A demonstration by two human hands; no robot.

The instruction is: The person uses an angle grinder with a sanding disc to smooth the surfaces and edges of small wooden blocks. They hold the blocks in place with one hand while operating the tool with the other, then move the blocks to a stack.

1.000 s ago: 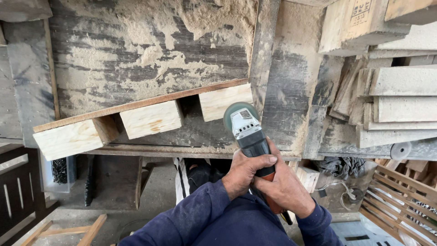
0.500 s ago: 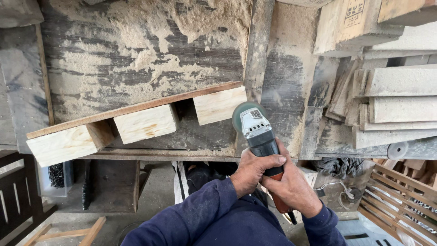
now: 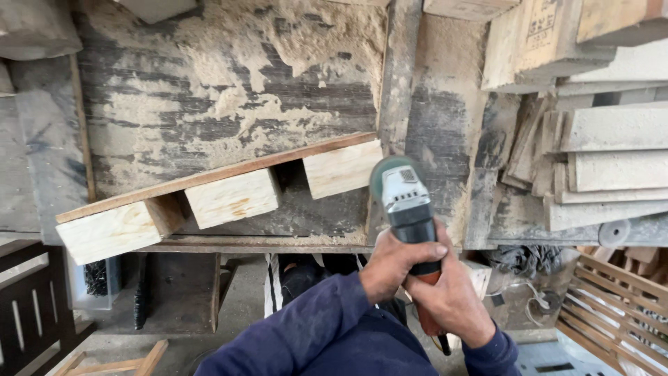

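Note:
Both my hands grip a grey and green angle grinder (image 3: 403, 198) with an orange handle end. My left hand (image 3: 393, 261) wraps the grinder's body. My right hand (image 3: 452, 299) holds its rear handle lower down. The grinder's round head sits just right of a wooden pallet piece (image 3: 223, 195), a thin board with three pale blocks under it, lying tilted on a dusty workbench (image 3: 229, 97). The grinder head is close to the rightmost block (image 3: 341, 167); whether it touches is unclear.
Sawdust covers the workbench top. Stacked pale wooden planks (image 3: 605, 153) fill the right side. A slatted wooden crate (image 3: 619, 306) stands at lower right. A dark slatted frame (image 3: 31, 306) is at lower left, with loose wooden strips (image 3: 111, 362) on the floor.
The grinder and both hands have shifted slightly to the right and down, away from the rightmost block. The view has moved a little; the pallet piece stays on the bench.

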